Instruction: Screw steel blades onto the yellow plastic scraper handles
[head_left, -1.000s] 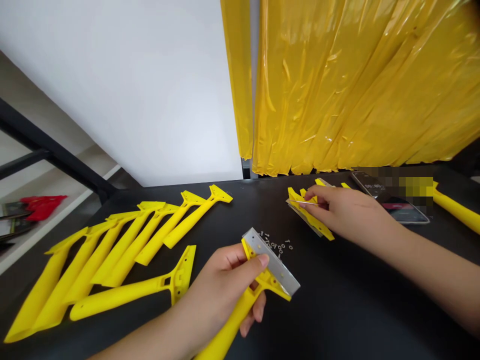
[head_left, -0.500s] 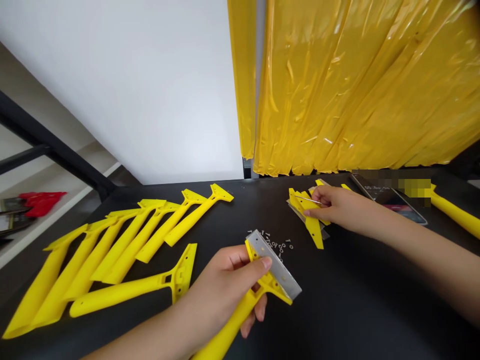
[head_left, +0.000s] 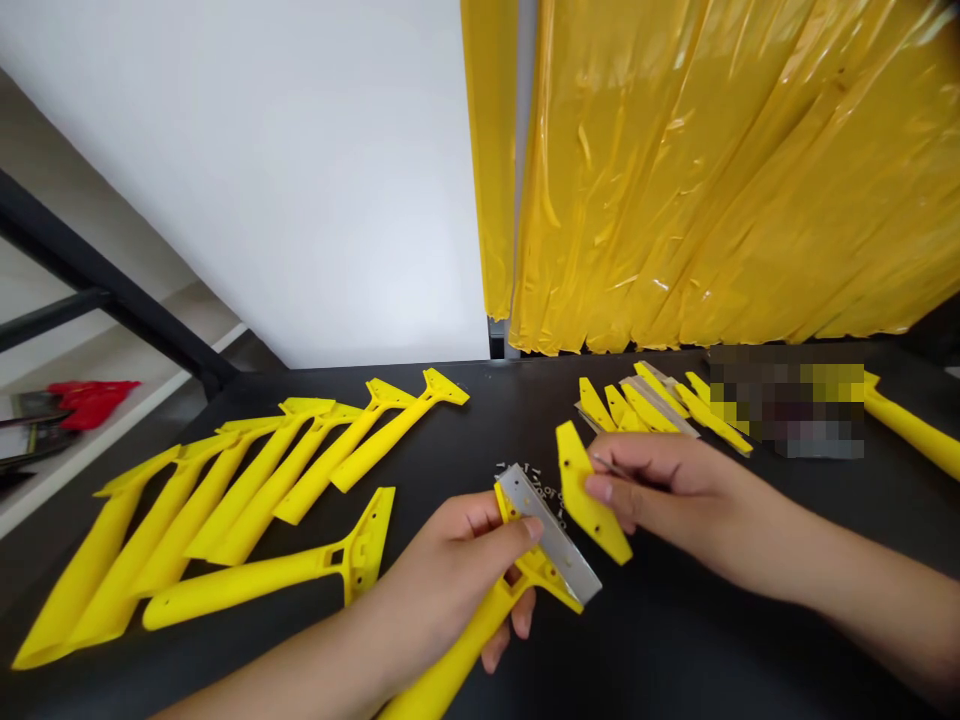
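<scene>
- the left hand (head_left: 480, 560) grasps a yellow scraper (head_left: 450, 655) near its head, thumb pressed on the grey blade (head_left: 559, 540); the other fingers curl behind and are mostly hidden, with only some tips showing below the neck.
- the scraper is held over the black table (head_left: 720, 640), tilted; the far end of its handle is cut off by the bottom edge of the view.
- the right hand (head_left: 667, 490) pinches a small yellow plate (head_left: 589, 500) between thumb and fingers, just beside the blade; its inner end is covered by the thumb.
- a thin metal piece (head_left: 609, 464) pokes out by the same fingers; most of it is hidden, so i cannot tell what it is.
- small screws (head_left: 549, 492) lie on the table, partly hidden behind the blade and the plate.
- beyond the right hand, more yellow plates and metal strips overlap in a pile (head_left: 646, 405), its near edge covered by the fingers.
- a pixel patch (head_left: 787, 405) masks whatever lies right of that; a yellow handle (head_left: 911, 425) beside it runs off the view.
- on the left, a row of handles (head_left: 266, 492) overlaps; one loose handle (head_left: 251, 588) lies nearer, its head partly behind the left forearm.
</scene>
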